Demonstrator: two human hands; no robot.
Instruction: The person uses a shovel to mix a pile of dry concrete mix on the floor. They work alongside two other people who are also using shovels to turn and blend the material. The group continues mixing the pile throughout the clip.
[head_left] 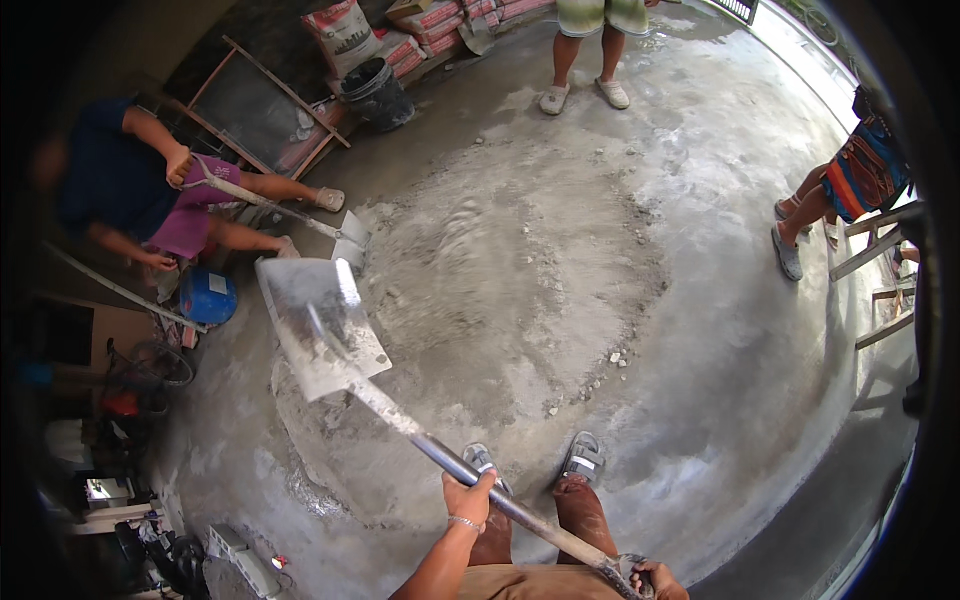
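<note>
My left hand (470,496) grips the metal shaft of a shovel (322,325) partway down, and my right hand (655,578) holds its handle end at the lower edge. The flat grey blade is lifted above the floor, left of a wide, low heap of dry grey sand and cement mix (510,270). My feet in grey sandals (583,458) stand at the heap's near edge. Across the heap at the left, a person in a dark top (120,185) pushes a second shovel (345,240) into the mix.
A black bucket (378,93) and stacked cement bags (345,35) stand at the back beside a wooden-framed sieve (255,110). A blue container (207,297) lies at the left. Two other people stand by: one at the far side (588,60), one at the right (845,190).
</note>
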